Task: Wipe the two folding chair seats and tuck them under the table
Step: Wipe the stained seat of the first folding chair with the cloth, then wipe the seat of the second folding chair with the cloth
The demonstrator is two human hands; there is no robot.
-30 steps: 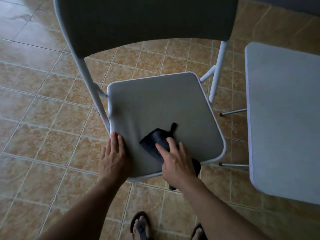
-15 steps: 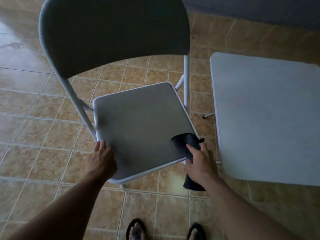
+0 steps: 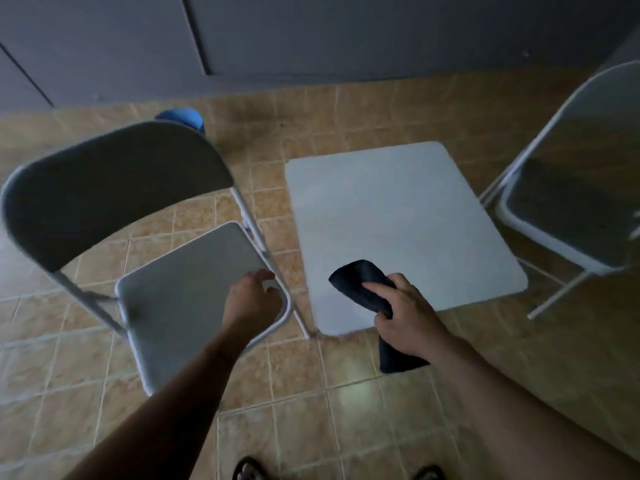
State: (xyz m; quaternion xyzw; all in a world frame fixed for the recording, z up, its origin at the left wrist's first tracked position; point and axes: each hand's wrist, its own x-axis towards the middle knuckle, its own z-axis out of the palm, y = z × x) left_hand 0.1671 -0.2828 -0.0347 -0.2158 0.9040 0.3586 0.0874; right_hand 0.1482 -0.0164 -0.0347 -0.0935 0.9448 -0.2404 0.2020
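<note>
A grey folding chair (image 3: pixel 180 292) with a dark backrest stands at the left, its seat facing me. My left hand (image 3: pixel 251 301) rests on the seat's near right corner, fingers over the rim. My right hand (image 3: pixel 407 315) grips a dark cloth (image 3: pixel 363 285), held above the near edge of the small white table (image 3: pixel 398 216). A second folding chair (image 3: pixel 568 206) stands at the table's right side, partly cut off by the frame edge.
Tan tiled floor (image 3: pixel 311 393) runs all around. A dark wall closes the far side. A blue object (image 3: pixel 181 117) sits on the floor behind the left chair's backrest. My sandalled feet (image 3: pixel 249 471) show at the bottom edge.
The cloth has left the seat and now sits over the table's near edge in my right hand. My left hand slid from the seat's left corner to its right corner. The view swung right.
</note>
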